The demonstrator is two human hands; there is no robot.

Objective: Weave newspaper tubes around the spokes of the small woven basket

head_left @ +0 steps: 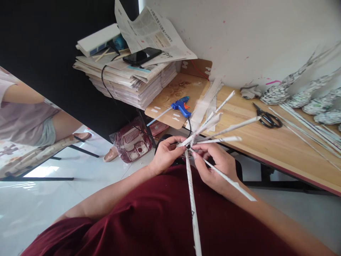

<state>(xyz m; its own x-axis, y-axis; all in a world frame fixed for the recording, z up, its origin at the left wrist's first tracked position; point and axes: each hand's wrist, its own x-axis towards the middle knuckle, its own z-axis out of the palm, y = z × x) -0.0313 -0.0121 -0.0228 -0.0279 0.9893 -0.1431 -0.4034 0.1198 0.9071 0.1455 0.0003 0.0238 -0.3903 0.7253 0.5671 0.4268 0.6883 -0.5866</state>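
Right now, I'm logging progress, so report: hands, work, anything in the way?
Left hand pinching paper tubes; right hand on one, near their crossing. Tubes fanned out. Black cord close behind.

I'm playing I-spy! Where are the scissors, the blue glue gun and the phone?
Scissors (pixel 263 113), head view: near the pivot.
Blue glue gun (pixel 182 106), head view: its body.
Phone (pixel 142 56), head view: its dark screen.

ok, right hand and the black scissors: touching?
Apart. The head view shows the black scissors on the wooden tabletop, with a stretch of wood visible between them and the right hand.
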